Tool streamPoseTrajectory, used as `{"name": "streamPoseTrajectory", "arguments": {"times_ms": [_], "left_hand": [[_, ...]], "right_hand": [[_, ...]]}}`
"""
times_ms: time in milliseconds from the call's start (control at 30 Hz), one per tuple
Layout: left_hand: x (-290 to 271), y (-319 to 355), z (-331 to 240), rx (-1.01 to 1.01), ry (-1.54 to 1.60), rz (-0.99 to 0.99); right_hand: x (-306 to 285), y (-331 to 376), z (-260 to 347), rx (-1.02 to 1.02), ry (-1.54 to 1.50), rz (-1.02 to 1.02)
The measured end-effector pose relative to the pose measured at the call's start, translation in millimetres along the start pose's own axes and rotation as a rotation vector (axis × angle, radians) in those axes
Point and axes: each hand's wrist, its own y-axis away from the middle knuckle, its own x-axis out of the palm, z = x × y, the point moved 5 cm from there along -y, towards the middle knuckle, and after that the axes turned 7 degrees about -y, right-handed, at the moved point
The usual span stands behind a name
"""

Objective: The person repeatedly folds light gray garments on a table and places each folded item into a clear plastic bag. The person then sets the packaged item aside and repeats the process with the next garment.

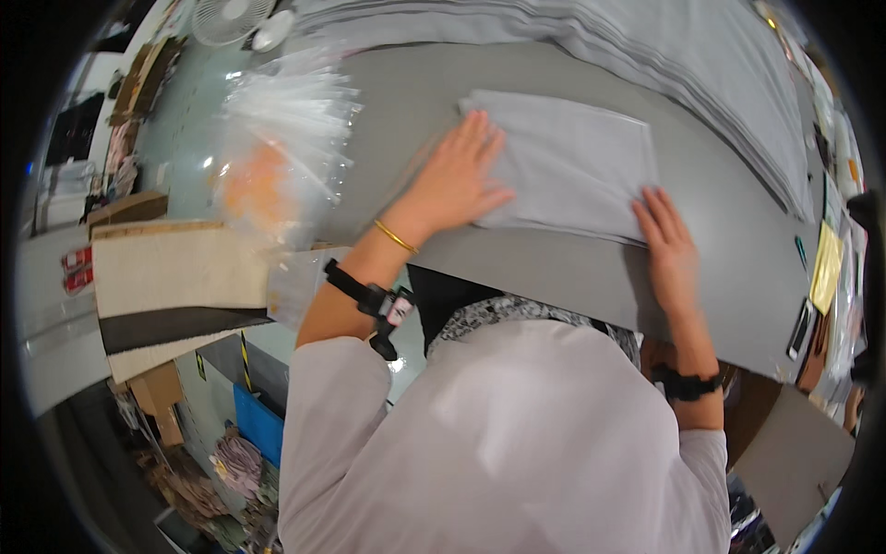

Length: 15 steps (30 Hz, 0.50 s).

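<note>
Hands flat on fabric, head view, looking straight down. The left hand (459,175) lies spread wide, palm down, on the near left part of a folded grey cloth (572,162), fingers fanned toward its top left corner. The right hand (666,242) sits at the near right corner, fingers stretched out along the edge; it looks open and pressing rather than pinching, though whether a fingertip curls under the hem I cannot tell. Neither hand grips anything.

The cloth lies in the middle of the grey table (738,268), a neat rectangle of several layers, its near edge close to the table's front edge. Behind it and to the right runs a long stack of grey fabric sheets (646,46) — well apart from the folded piece. To the left, a heap of clear plastic bags (291,120) sits at the table's end, something orange showing through them.

A thin gold bangle (395,236) rings the left wrist, with black straps (369,300) further up both forearms.

How will it handle? My read — light, soft and limp, no stiffness at all. It should slide easily on that smooth tabletop, and the layers could slip or fan apart if lifted by one edge. Best taken at two corners or along the folded edge, with both hands.
</note>
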Motion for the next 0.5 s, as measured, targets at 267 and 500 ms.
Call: {"name": "streamPoseTrajectory", "arguments": {"times_ms": [267,500], "left_hand": [[-29,74,23,-0.329,0.426,-0.289],[-33,185,272,-1.166,0.031,-0.488]], "right_hand": [[-22,-51,43,0.046,-0.242,0.111],[76,-100,129,-0.363,-0.083,0.130]]}}
